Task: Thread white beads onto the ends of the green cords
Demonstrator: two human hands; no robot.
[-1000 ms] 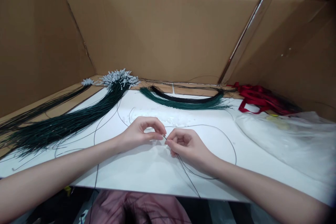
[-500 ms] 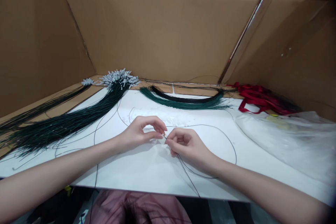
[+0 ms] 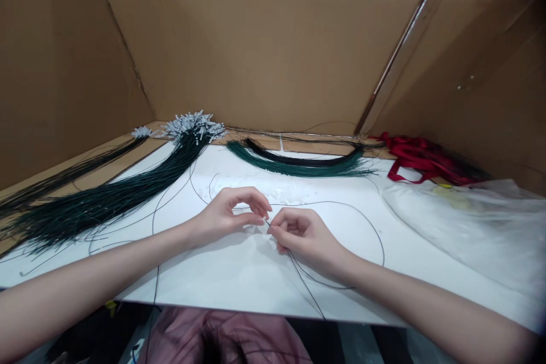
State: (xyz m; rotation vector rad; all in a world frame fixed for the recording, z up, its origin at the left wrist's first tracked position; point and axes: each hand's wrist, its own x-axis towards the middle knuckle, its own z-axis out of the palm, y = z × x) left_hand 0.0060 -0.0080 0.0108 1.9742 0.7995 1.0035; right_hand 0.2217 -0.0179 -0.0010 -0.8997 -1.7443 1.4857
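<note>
Dark strands (image 3: 315,302) look thin and smooth, bending in loose curves.

This looks like a small handcraft workshop: taped cardboard walls (image 3: 256,57) screen the far, left and right edges of a white worktop (image 3: 213,284). A sheaf of green stems (image 3: 128,196) with white tips (image 3: 194,126) lies along its left edge, green and black wires (image 3: 298,169) along the far edge, loose white bits (image 3: 290,196) before them, and red ribbon (image 3: 418,159) at the far right corner beside a plastic bag (image 3: 478,227)
</note>
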